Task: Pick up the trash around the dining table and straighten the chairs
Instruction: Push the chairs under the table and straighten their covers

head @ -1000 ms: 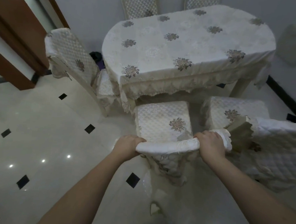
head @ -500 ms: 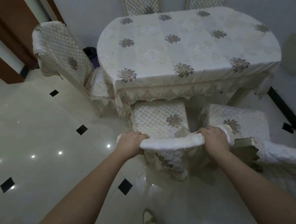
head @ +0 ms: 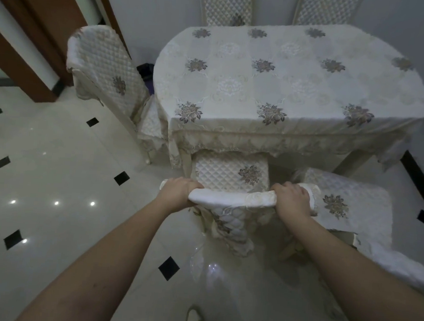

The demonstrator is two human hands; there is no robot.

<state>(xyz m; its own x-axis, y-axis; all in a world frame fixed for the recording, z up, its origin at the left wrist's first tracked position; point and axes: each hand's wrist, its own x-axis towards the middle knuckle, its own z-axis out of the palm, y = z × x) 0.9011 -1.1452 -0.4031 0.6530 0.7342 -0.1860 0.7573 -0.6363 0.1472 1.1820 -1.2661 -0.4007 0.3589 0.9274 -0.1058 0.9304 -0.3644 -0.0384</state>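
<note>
My left hand [head: 179, 192] and right hand [head: 293, 200] both grip the chair [head: 232, 179] top rail. The seat has slid further under the table [head: 285, 80] since a second ago; this chair is nearly straightened.

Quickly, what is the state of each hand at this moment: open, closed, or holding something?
Left hand: closed, grips the top of the chair back.
Right hand: closed, grips the same chair back.
</note>
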